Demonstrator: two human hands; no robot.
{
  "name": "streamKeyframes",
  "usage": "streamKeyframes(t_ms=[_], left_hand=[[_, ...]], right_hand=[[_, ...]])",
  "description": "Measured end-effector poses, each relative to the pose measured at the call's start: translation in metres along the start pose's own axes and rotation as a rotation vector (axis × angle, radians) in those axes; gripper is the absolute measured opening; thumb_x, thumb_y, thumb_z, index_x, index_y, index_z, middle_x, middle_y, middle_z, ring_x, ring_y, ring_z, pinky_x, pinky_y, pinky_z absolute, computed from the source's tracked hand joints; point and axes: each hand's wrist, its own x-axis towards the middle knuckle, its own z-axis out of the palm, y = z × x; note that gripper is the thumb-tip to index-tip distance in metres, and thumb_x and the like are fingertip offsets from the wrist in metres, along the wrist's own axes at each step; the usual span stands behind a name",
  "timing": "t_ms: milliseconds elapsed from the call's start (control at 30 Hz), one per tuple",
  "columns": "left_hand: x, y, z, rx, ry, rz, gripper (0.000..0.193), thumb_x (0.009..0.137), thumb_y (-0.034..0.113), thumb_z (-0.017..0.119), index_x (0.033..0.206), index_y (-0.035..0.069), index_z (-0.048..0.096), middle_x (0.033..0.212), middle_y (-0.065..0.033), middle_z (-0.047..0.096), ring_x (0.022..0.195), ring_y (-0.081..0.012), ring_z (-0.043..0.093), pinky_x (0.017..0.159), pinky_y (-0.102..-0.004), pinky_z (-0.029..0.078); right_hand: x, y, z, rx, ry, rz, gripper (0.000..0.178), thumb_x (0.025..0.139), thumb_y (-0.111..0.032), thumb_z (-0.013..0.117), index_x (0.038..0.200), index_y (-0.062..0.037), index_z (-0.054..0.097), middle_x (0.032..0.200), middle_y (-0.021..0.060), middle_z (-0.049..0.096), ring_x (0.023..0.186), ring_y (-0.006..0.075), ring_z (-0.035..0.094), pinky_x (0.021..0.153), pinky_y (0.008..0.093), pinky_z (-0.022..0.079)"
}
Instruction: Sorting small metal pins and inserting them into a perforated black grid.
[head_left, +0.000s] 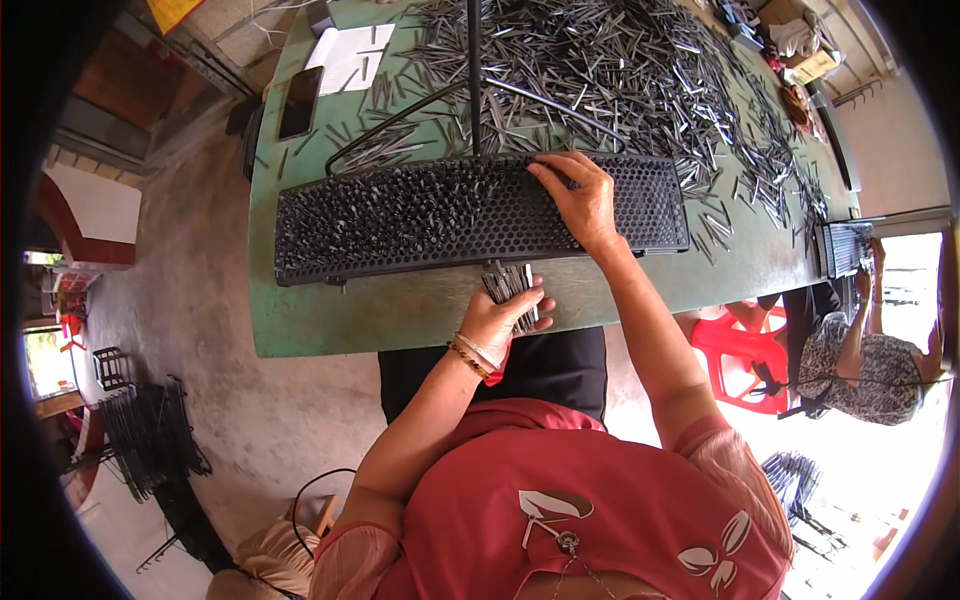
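Note:
A long black rack (645, 215) with a grid of round holes lies along the near side of the green table. Its left half bristles with upright dark strips (375, 215), while bare holes show on the right. My left hand (488, 328), below the rack's front edge, is closed around a bundle of thin dark metal-looking strips (510, 287), thumb across them. Over the rack's middle my right hand (588, 205) reaches down with thumb and forefinger pinched close to the holes near the back edge. Whatever those fingertips hold, if anything, is too small to make out.
A large loose heap of similar strips (600, 75) covers the table's far side. A black rod frame (474, 80) rises behind the rack. At far left lie a phone (301, 103) and white paper (352, 58). Right, another person (865, 365) works near a red stool (742, 358).

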Motion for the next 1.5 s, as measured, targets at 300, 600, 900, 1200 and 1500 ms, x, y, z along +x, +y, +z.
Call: streamKeyframes(t_ms=[300, 600, 900, 1200, 1500], left_hand=[[-0.001, 0.002, 0.000, -0.063, -0.012, 0.012, 0.018, 0.082, 0.004, 0.063, 0.100, 0.002, 0.057, 0.092, -0.0062, 0.061, 0.081, -0.0197, 0.064, 0.067, -0.0350, 0.058], [0.001, 0.000, -0.003, -0.016, -0.041, -0.012, 0.023, 0.083, 0.000, 0.058, 0.105, 0.005, 0.056, 0.105, -0.0051, 0.059, 0.087, -0.0217, 0.062, 0.073, -0.0395, 0.056], [0.003, -0.001, -0.006, -0.058, -0.031, -0.006, 0.021, 0.083, 0.001, 0.059, 0.104, 0.003, 0.056, 0.099, -0.0058, 0.060, 0.086, -0.0209, 0.063, 0.072, -0.0377, 0.057], [0.004, 0.004, -0.006, -0.076, -0.063, 0.014, 0.019, 0.085, 0.006, 0.058, 0.103, 0.002, 0.057, 0.097, -0.0066, 0.061, 0.090, -0.0217, 0.063, 0.075, -0.0382, 0.056], [-0.002, 0.015, -0.003, -0.072, -0.049, 0.084, 0.021, 0.085, 0.006, 0.057, 0.106, 0.004, 0.056, 0.096, -0.0071, 0.062, 0.090, -0.0218, 0.064, 0.073, -0.0370, 0.057]], right_hand=[[0.003, -0.002, -0.004, 0.001, -0.087, 0.045, 0.017, 0.078, -0.006, 0.068, 0.094, -0.0013, 0.068, 0.085, 0.0108, 0.065, 0.075, 0.0206, 0.064, 0.066, 0.0281, 0.049], [0.004, -0.002, -0.002, -0.040, -0.162, -0.054, 0.015, 0.079, -0.005, 0.066, 0.093, -0.0007, 0.067, 0.089, 0.0106, 0.064, 0.078, 0.0235, 0.064, 0.068, 0.0302, 0.050], [0.002, 0.001, 0.000, -0.152, -0.076, -0.058, 0.016, 0.079, -0.007, 0.066, 0.094, -0.0037, 0.068, 0.086, 0.0094, 0.061, 0.074, 0.0226, 0.061, 0.065, 0.0303, 0.049], [-0.005, -0.002, 0.001, -0.222, -0.031, -0.046, 0.017, 0.079, -0.011, 0.068, 0.094, -0.0043, 0.069, 0.086, 0.0099, 0.059, 0.073, 0.0228, 0.060, 0.063, 0.0301, 0.048], [-0.024, -0.045, -0.026, 0.226, -0.715, 0.221, 0.023, 0.078, -0.020, 0.072, 0.086, 0.0014, 0.068, 0.074, 0.0112, 0.063, 0.068, 0.0180, 0.060, 0.058, 0.0278, 0.046]])
